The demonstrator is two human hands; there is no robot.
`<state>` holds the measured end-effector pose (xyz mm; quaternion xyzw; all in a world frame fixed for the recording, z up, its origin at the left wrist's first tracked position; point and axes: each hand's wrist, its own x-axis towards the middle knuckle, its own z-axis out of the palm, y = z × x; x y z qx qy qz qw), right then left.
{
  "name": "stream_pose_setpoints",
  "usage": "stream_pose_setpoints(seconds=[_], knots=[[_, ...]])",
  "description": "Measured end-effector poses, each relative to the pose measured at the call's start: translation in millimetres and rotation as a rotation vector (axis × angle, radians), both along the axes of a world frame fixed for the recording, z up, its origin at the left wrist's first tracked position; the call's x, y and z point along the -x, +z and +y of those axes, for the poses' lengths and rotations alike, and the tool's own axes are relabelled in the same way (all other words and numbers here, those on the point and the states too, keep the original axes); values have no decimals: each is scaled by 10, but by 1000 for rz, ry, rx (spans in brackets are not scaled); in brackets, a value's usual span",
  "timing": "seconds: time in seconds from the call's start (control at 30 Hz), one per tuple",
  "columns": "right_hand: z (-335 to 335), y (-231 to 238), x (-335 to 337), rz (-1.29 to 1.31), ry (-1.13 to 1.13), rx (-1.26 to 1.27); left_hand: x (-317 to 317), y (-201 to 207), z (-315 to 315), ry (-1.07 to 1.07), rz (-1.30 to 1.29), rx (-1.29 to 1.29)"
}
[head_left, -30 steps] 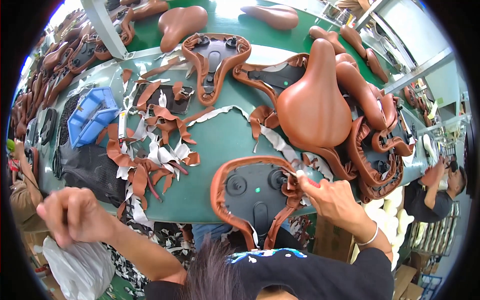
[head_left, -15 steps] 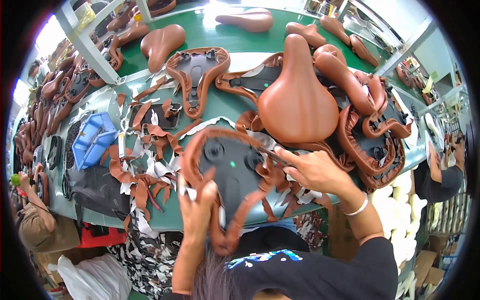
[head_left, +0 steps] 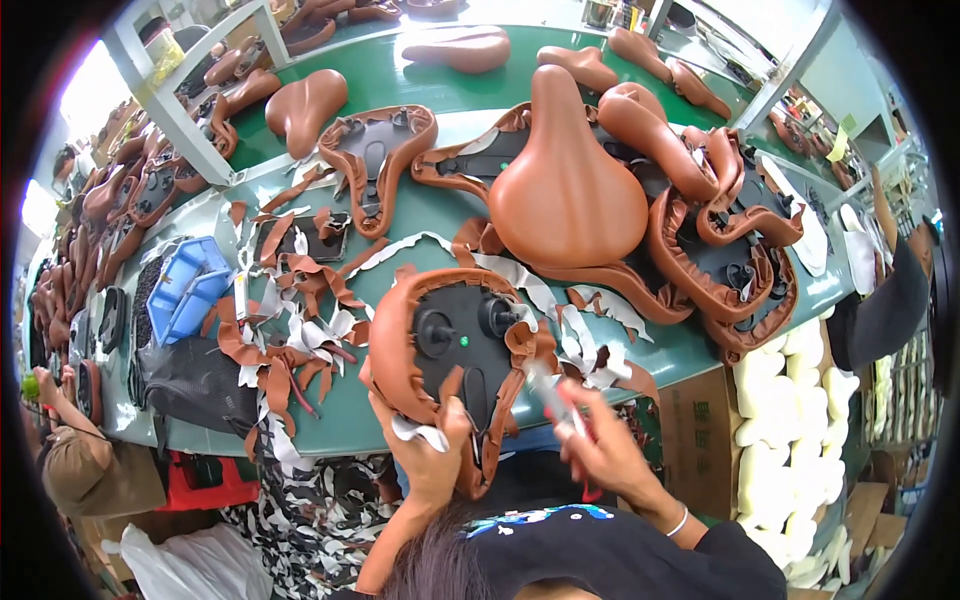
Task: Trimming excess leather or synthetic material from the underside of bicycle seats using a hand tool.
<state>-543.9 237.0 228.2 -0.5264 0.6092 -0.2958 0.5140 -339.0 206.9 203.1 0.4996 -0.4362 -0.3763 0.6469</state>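
My left hand [head_left: 432, 450] grips an upside-down brown bicycle saddle [head_left: 398, 335] near its narrow nose. Its black base [head_left: 470, 370] with two round mounts faces up, framed by the folded-over brown cover edge. A pale strip of cover hangs by my left fingers. My right hand [head_left: 605, 445] is closed around red-handled scissors [head_left: 552, 390], somewhat blurred, with the silver blades pointing at the saddle's right edge. Whether the blades touch the cover I cannot tell. Beyond, a finished-looking brown saddle [head_left: 568, 205] lies top side up on other saddles.
Brown and white offcuts [head_left: 285, 345] litter the green table [head_left: 390, 258] at left, near a blue plastic tray [head_left: 188, 290] and a black mesh bag [head_left: 200, 385]. More upturned saddles [head_left: 745, 270] are piled at right. Below stands a carton [head_left: 695, 435] beside cream-coloured foam pieces [head_left: 790, 440]. Other people work at both sides.
The scissors have drawn back from the saddle's upper right edge toward me. My left hand has shifted right along the nose, and the saddle is turned a little. The whole view has shifted slightly.
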Motion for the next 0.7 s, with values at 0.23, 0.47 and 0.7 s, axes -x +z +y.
stream_pose_setpoints(seconds=[0.23, 0.47, 0.7], knots=[[-888, -82, -290, 297, 135, 702, -247, 16, 54, -85, 116, -101], [-1014, 553, 455, 663, -399, 869, -1234, 61, -308, -2, 262, -192], [-1608, 883, -431, 169, -66, 766, -1123, 479, -2263, -338, 706, 139]])
